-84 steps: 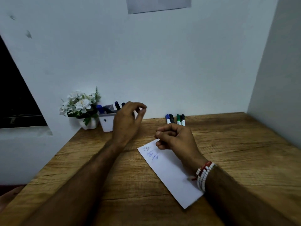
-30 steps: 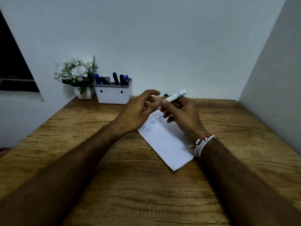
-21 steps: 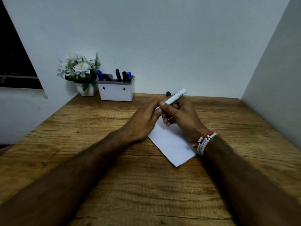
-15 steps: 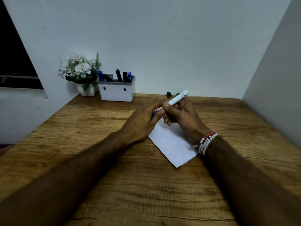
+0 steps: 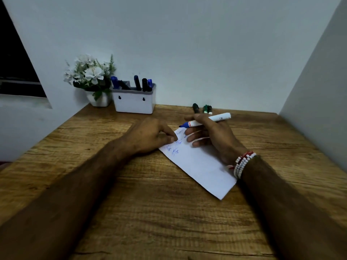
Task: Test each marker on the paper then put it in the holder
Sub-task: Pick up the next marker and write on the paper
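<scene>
Right grip point(image 5: 212, 136) pinches the uncapped marker point(image 5: 218, 118), tip pointing left just above the paper point(image 5: 202, 166); left grip point(image 5: 150, 136), fingers curled, contents unclear, pins its far corner

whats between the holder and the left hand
Only bare wooden table, in the head view, between the holder and the left hand.
</scene>
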